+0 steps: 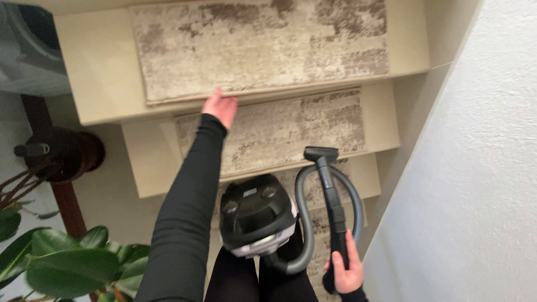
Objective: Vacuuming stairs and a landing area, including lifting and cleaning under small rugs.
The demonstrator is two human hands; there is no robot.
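Observation:
I look down a staircase with cream steps. My left hand [220,106], in a black sleeve, reaches forward and rests its fingers on the front edge of the beige mottled carpet tread [257,47] of the nearest step. My right hand [345,271] grips the black vacuum wand [333,196], whose small nozzle [321,153] points at the tread of the step below [279,131]. The black and white canister vacuum [256,215] sits against my legs, its grey hose [305,223] looping round to the wand.
A white wall [475,168] runs along the right side. A green leafy plant [61,263] stands at the lower left. A dark wooden post and round fitting [61,154] are at the left, beside the stairs.

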